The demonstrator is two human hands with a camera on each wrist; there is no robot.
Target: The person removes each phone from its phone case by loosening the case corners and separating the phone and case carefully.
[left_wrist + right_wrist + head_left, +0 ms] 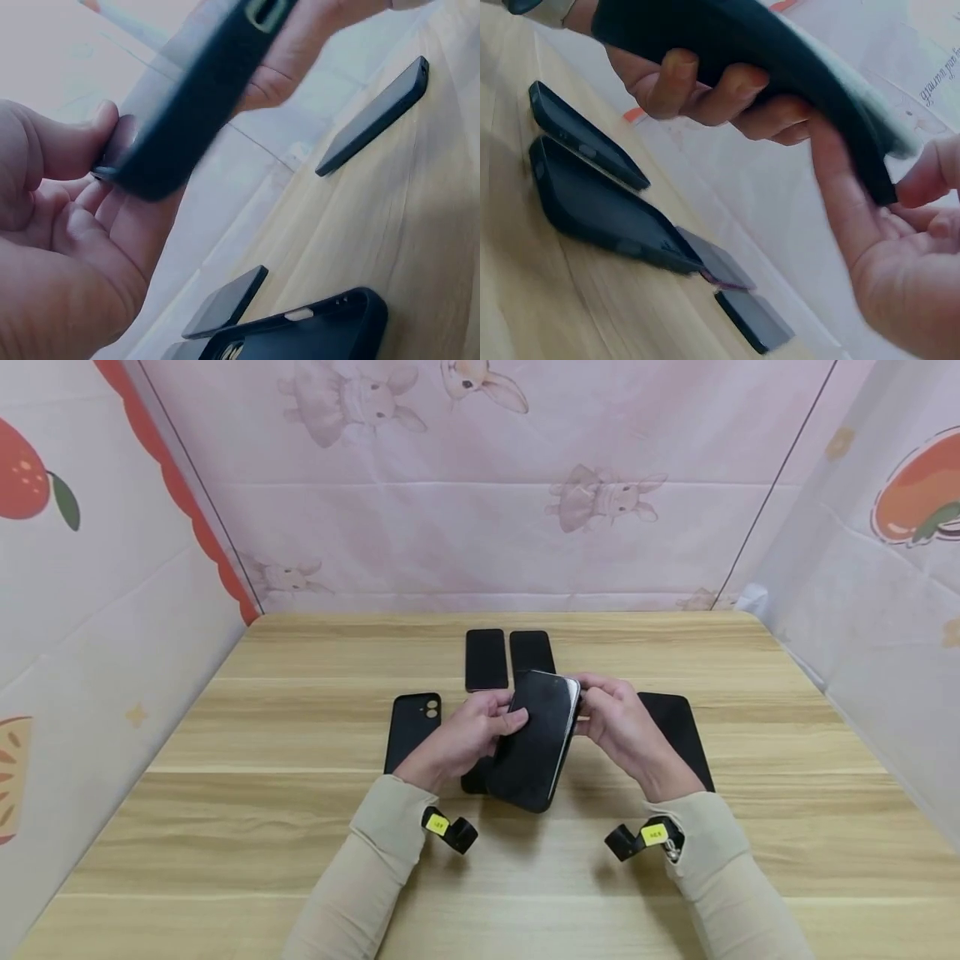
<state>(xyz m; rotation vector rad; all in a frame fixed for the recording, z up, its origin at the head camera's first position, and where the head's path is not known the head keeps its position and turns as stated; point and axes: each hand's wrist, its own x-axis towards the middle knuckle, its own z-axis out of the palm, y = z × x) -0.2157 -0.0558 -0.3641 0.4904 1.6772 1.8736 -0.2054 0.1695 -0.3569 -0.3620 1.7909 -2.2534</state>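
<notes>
Both hands hold a phone (534, 739) with a glossy dark screen and a black phone case (727, 45) on its back. My left hand (472, 731) grips its left edge, thumb on the screen and fingers curled underneath. At the upper right corner, my right hand (618, 722) pinches the case's edge between thumb and fingers. There the case bends away from the phone in the right wrist view, with a gap between them. Left of the hands lies an empty black case (411, 727) with camera holes. Another black case (475, 779) is partly hidden under the held phone.
Two dark phones (486, 660) lie side by side at the back of the wooden table (300, 710), the right one partly covered by the held phone. A black phone-shaped slab (678, 735) lies beside the right forearm. Printed curtains (480, 543) enclose the table.
</notes>
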